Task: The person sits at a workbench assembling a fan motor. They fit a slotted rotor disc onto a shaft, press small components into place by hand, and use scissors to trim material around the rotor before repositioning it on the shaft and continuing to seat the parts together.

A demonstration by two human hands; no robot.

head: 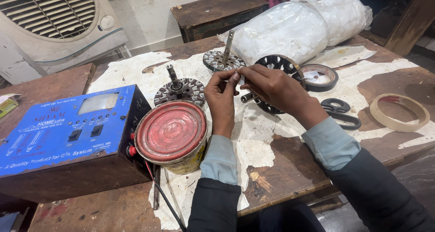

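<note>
A: Item in hand: a small pale slip, seemingly insulating paper or tape, pinched between the fingertips of the left hand point(222, 100) and the right hand point(272, 88). It is held just above the slotted stator core point(277, 62) with its shaft, which lies on the workbench point(290, 168) under the right hand.

B: Finger state?

A: Both hands are closed to a fine pinch, thumb against forefinger, on the slip. The slip itself is largely hidden; its exact shape cannot be told.

B: Step judged to be in hand?

A: The slip is being prepared or positioned at the core; insertion into a slot is not shown. The next move is judged to call for fine alignment with one slot, with the core kept steady.

B: Surroundings noted?

A: Two more stator cores point(179, 90) point(223, 60) stand beyond the left hand. A red-lidded tin point(171, 132) sits beside the left wrist, a blue power-supply box point(68, 132) further left. Black scissors point(340, 112), a dark tape roll point(319, 76) and a tan tape roll point(399, 112) lie to the right; a white plastic-wrapped bundle point(299, 26) is at the back.
</note>
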